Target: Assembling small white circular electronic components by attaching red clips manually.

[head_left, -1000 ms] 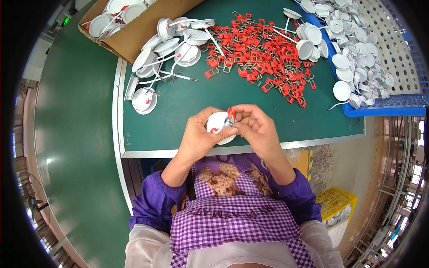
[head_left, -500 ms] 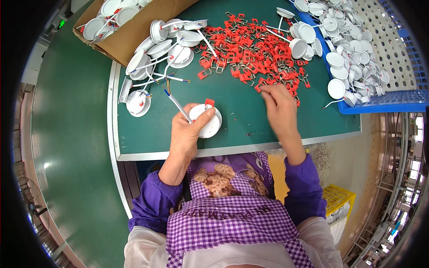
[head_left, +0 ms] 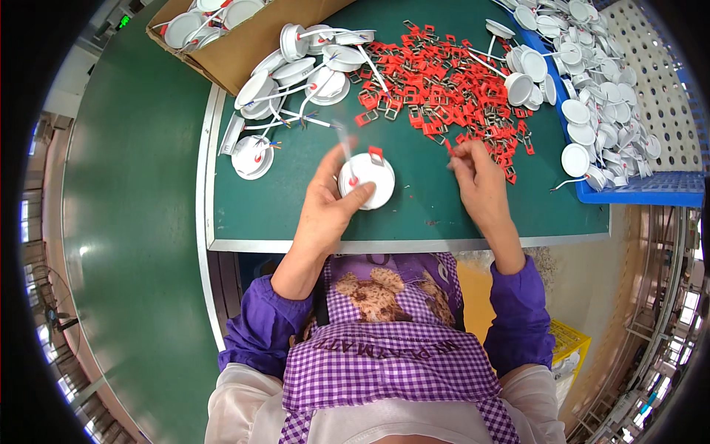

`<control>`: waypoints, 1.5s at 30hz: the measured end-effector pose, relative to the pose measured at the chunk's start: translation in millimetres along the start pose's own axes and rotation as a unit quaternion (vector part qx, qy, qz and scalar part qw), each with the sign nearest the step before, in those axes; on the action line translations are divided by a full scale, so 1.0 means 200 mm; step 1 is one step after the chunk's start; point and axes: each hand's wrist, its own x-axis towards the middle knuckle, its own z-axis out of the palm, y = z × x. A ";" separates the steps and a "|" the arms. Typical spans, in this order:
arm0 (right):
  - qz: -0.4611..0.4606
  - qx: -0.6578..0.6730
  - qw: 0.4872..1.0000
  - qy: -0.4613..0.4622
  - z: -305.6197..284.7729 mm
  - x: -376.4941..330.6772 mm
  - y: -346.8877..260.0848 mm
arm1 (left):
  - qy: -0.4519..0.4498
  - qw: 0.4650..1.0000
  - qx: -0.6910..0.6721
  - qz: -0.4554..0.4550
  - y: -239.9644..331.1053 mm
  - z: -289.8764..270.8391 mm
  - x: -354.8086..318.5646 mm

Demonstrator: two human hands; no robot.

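Observation:
My left hand [head_left: 324, 211] grips a round white lamp housing [head_left: 379, 189] above the table's front part, thumb on its flat face and fingers behind. A red-and-metal spring clip [head_left: 376, 154] sits at the housing's upper edge. From a red spot on the housing rises a white cable, smeared by motion. At the near edge of a heap of red clips [head_left: 436, 85], my right hand [head_left: 484, 189] is closed in a pinch. One red clip [head_left: 449, 146] shows right at its fingertips; whether the fingers hold it is hidden.
More white lamp housings [head_left: 325, 85] with cables lie in a cluster at the left, beside a cardboard box [head_left: 244, 55] of similar ones. A blue crate [head_left: 643, 198] full of housings stands at the right. The green table [head_left: 296, 218] has a metal front edge.
The whole view has shifted slightly. My left hand has turned the lamp housing, so its face and clip show more fully. My right hand stays by the heap, fingers pinched.

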 end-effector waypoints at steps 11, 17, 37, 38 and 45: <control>0.289 0.540 0.789 0.056 0.13 -0.11 -0.16 | -0.087 0.970 0.223 0.037 0.10 0.02 -0.05; 0.290 0.540 0.789 0.052 0.07 -0.10 -0.12 | 0.031 0.984 -0.144 -0.105 0.09 -0.09 0.00; 0.000 0.134 0.988 -0.072 -0.04 -0.07 -0.44 | 0.032 0.999 0.027 0.029 -0.10 0.06 -0.04; -0.001 0.134 0.988 -0.074 -0.04 -0.07 -0.44 | 0.036 0.998 0.032 0.039 -0.09 0.06 -0.05; 0.036 0.163 0.983 -0.072 0.00 -0.09 -0.42 | 0.002 0.991 0.122 0.053 -0.07 0.04 -0.04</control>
